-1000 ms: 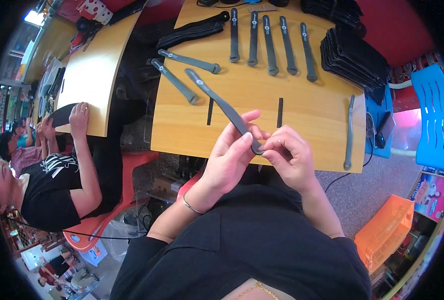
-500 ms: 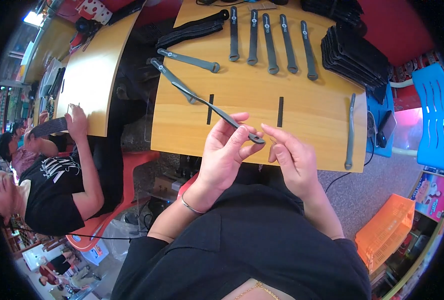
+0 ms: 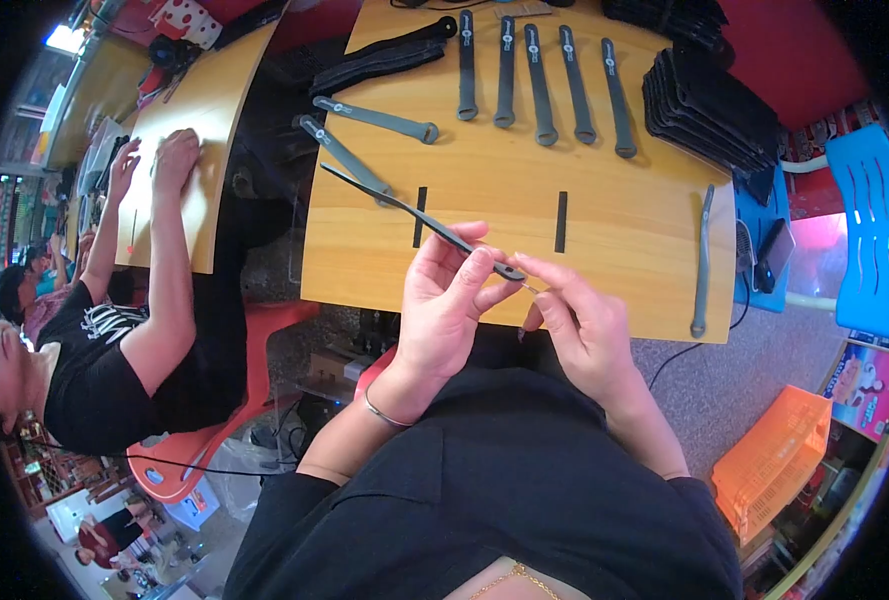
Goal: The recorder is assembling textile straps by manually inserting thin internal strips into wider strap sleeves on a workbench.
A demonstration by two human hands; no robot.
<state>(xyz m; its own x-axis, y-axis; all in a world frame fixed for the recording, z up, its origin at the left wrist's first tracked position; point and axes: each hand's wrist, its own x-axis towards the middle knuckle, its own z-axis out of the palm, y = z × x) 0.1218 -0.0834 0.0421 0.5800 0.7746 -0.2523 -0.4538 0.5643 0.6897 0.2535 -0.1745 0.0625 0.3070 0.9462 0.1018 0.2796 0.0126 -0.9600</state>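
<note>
My left hand pinches a dark grey strap near its rounded end, which has a small hole. The strap's long tail slants up to the left above the table. Close by that end, my right hand has thumb and fingers drawn together. A thin light sliver shows between them and the strap; what it is I cannot make out. Similar grey straps lie around: several in a row at the back, one strap and another strap at the left, and a single strap by the right edge.
The wooden table bears two black strips, a black bundle and a black stack. A blue chair and an orange crate stand right. At left, another person works at a second table.
My right hand has moved in to the strap's holed end, its fingers closing. The strap's tail has shifted slightly left and up. The other person's hands have moved farther over their table.
</note>
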